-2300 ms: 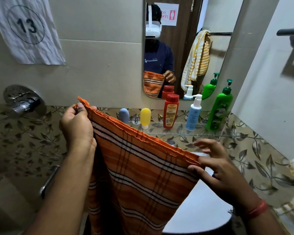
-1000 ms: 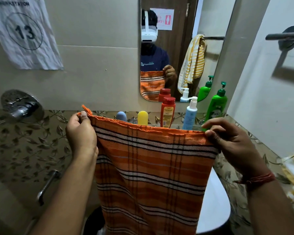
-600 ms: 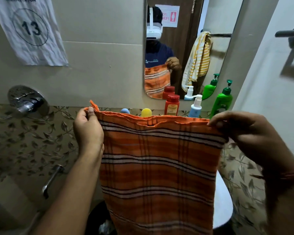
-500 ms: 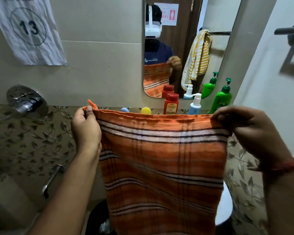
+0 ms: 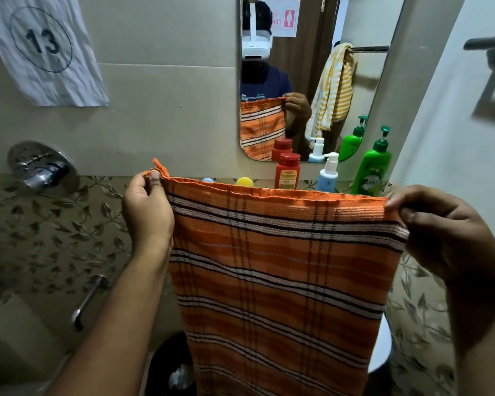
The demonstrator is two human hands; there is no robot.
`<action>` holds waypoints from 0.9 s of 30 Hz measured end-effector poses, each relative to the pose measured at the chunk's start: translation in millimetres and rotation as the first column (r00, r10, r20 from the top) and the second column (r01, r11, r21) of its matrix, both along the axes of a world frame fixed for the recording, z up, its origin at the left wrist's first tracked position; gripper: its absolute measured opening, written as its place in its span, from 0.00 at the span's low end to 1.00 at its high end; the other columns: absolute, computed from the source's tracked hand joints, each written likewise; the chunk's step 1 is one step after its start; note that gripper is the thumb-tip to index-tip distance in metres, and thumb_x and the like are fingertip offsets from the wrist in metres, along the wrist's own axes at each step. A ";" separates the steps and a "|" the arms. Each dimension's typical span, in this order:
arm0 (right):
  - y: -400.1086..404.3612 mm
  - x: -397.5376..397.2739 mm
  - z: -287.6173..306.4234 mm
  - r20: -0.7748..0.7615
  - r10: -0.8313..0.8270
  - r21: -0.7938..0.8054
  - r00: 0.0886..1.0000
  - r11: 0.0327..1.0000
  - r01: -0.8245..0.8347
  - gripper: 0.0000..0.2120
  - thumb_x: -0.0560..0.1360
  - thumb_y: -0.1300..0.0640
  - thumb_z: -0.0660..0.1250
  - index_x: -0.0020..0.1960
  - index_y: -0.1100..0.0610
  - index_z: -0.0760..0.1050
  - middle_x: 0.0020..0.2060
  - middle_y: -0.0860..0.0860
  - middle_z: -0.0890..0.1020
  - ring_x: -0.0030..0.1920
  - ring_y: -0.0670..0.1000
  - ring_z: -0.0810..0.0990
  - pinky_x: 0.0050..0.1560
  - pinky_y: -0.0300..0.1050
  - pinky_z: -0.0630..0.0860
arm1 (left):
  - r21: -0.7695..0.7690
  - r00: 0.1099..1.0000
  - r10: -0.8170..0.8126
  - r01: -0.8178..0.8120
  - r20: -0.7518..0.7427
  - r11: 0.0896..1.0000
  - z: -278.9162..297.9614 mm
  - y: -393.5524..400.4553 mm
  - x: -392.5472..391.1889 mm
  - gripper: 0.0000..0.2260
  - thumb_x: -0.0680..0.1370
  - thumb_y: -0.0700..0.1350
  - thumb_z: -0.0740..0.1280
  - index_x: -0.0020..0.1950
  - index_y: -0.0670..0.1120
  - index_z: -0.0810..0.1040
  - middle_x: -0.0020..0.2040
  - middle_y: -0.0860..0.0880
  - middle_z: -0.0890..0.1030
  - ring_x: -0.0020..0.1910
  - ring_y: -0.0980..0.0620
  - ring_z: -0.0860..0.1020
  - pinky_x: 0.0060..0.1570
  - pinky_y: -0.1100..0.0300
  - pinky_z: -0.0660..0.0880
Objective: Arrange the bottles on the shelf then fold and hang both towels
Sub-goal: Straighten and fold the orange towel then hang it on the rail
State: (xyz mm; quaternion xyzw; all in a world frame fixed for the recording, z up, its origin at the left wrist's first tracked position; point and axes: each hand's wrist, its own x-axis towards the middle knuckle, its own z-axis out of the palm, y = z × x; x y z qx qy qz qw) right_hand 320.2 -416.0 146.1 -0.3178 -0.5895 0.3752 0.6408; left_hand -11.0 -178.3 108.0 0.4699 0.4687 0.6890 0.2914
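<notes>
Orange striped towel (image 5: pixel 280 270) held up in front of the body, top edge stretched roughly level, cloth hanging straight down. Left hand (image 5: pixel 147 212) pinches the top left corner, fingers (image 5: pixel 154 178) closed on the hem, a small tip of cloth poking up above them. Right hand (image 5: pixel 440 232) pinches the top right corner, fingers closed over the edge. Behind the towel's top edge, bottles in a row at the wall: blue (image 5: pixel 207 180) and yellow (image 5: pixel 245 182) tops just showing, red bottle (image 5: pixel 287 174), white pump bottle (image 5: pixel 327 175), green pump bottle (image 5: pixel 373 167). Shelf itself hidden by the towel. Mirror (image 5: pixel 389 67) above shows a yellow striped towel (image 5: pixel 333 90) hanging on a bar. Wall tap (image 5: pixel 42 170) at left.
</notes>
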 end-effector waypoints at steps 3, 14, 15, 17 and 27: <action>-3.0 -3.1 -0.1 -0.013 0.084 0.029 0.996 0.996 -0.083 0.15 0.67 0.68 0.69 0.53 0.62 0.82 0.48 0.58 0.82 0.49 0.57 0.83 0.51 0.47 0.81 | 0.012 0.999 0.019 -0.018 -0.040 1.000 1.1 0.4 -1.8 0.12 0.83 0.53 0.61 0.42 0.54 0.77 0.36 0.59 0.76 0.32 0.68 0.73 0.36 0.69 0.70; 13.2 -27.4 10.6 0.046 -0.079 0.310 0.996 0.949 0.061 0.07 0.75 0.51 0.72 0.43 0.54 0.78 0.49 0.52 0.74 0.54 0.53 0.73 0.56 0.50 0.71 | -0.002 0.988 0.025 -0.025 -0.155 1.000 6.0 -7.1 1.8 0.12 0.85 0.52 0.60 0.45 0.51 0.75 0.36 0.58 0.75 0.32 0.65 0.72 0.30 0.74 0.66; 14.9 -35.0 12.6 0.003 0.004 0.343 1.000 0.939 -0.005 0.07 0.76 0.53 0.71 0.44 0.55 0.76 0.46 0.53 0.76 0.52 0.54 0.74 0.59 0.53 0.70 | -0.001 0.983 0.026 -0.027 -0.179 1.000 6.8 -8.6 4.4 0.11 0.85 0.51 0.60 0.46 0.50 0.76 0.36 0.58 0.76 0.32 0.66 0.72 0.29 0.76 0.65; 17.7 -53.9 19.7 -0.059 0.174 0.399 0.983 0.907 -0.137 0.08 0.77 0.55 0.69 0.43 0.57 0.73 0.39 0.52 0.76 0.42 0.54 0.75 0.58 0.54 0.70 | -0.010 0.978 0.005 -0.007 -0.208 1.000 6.8 -10.0 9.4 0.10 0.85 0.50 0.60 0.48 0.49 0.76 0.38 0.57 0.77 0.35 0.63 0.73 0.32 0.72 0.67; 30.9 -89.0 67.5 0.879 -0.477 0.460 0.021 0.857 0.232 0.05 0.73 0.62 0.69 0.43 0.53 0.79 0.35 0.45 0.77 0.36 0.48 0.76 0.36 0.41 0.72 | -0.054 0.957 -0.181 0.173 -0.226 0.983 0.9 -40.9 33.4 0.11 0.85 0.47 0.62 0.44 0.50 0.79 0.39 0.57 0.81 0.37 0.59 0.77 0.37 0.68 0.71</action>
